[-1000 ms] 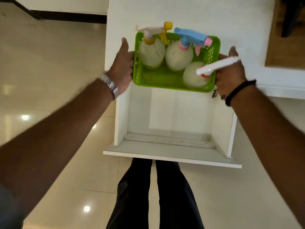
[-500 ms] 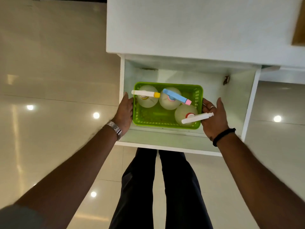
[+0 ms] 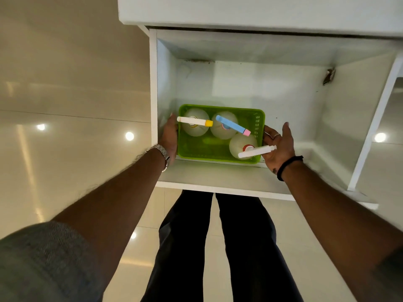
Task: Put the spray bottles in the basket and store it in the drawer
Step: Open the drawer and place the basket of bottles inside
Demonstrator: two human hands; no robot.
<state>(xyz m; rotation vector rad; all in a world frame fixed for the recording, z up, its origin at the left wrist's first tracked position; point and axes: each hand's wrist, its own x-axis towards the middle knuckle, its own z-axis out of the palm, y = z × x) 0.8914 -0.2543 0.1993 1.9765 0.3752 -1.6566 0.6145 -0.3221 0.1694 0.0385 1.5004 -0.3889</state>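
The green basket [image 3: 220,152] sits low inside the open white drawer [image 3: 218,179], toward its left front corner. In it stand 3 spray bottles, upright, seen from above. The left bottle [image 3: 195,125] has a white sprayer with a yellow nozzle. The middle bottle [image 3: 224,126], just beside it, has a blue sprayer with a pink tip. The right bottle [image 3: 243,147], nearer the front, has a white sprayer on a red collar, its nozzle reaching out over the basket's right rim.

The left hand [image 3: 171,138] lies flat against the basket's left wall, squeezed between it and the drawer side; whether its fingers grip the rim cannot be told. A metal watch [image 3: 163,152] is on that wrist. The right hand [image 3: 278,144] is at the basket's right end, fingers spread and palm open, not clamped; its fingertips are close to the rim, though contact is unclear. It wears a ring and a black wristband [image 3: 287,166].

Below the drawer front are dark trousers [image 3: 218,247] and a glossy tiled floor [image 3: 76,105].
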